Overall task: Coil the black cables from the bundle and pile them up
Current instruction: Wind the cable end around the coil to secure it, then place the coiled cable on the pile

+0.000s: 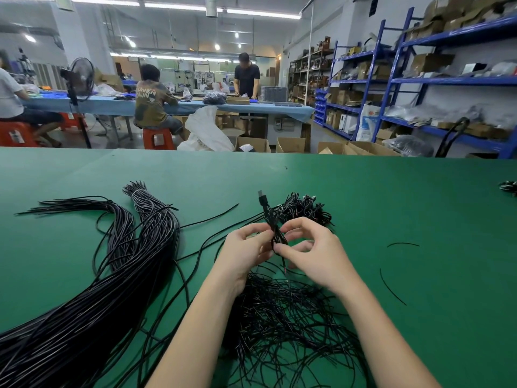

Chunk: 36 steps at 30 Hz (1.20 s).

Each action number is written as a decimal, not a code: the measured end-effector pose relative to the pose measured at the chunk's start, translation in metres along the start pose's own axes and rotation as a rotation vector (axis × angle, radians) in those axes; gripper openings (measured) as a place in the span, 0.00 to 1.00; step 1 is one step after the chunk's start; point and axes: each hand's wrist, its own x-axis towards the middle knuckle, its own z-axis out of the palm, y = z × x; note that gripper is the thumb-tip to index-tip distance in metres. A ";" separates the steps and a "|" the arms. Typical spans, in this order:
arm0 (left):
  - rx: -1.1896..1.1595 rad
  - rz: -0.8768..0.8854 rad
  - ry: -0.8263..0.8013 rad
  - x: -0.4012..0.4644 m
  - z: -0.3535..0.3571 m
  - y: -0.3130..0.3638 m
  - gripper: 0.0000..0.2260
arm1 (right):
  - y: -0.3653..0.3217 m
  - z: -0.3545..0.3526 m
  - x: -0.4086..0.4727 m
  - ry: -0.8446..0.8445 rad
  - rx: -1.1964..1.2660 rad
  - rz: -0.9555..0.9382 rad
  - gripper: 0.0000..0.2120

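Observation:
A thick bundle of long black cables (92,298) sweeps across the left of the green table (391,208), its far ends tied with a white band. Over the table's middle, my left hand (246,247) grips a folded black cable (270,219) whose plug end sticks up. My right hand (310,247) pinches the same cable just below the fold, its thin end hanging down. Behind my hands lies a pile of coiled cables (305,210). A tangle of short black ties (288,329) lies between my forearms.
Two stray black ties (391,287) lie on the table to the right, and something black (509,187) sits at the right edge. Beyond the table are cardboard boxes (291,145), blue shelving (419,79) and people at a blue workbench (112,105).

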 end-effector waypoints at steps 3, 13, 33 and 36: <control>0.028 0.007 0.012 0.000 0.000 -0.001 0.04 | -0.001 0.000 -0.001 -0.001 0.032 0.026 0.09; 0.134 0.047 0.028 0.001 -0.002 -0.001 0.02 | 0.001 0.000 -0.001 0.017 0.044 0.090 0.11; 0.127 0.028 0.048 -0.003 -0.009 0.005 0.03 | -0.023 0.029 0.137 -0.017 -0.878 -0.010 0.13; 0.123 0.023 0.042 -0.002 -0.010 0.006 0.04 | -0.005 0.043 0.130 -0.190 -1.142 0.024 0.18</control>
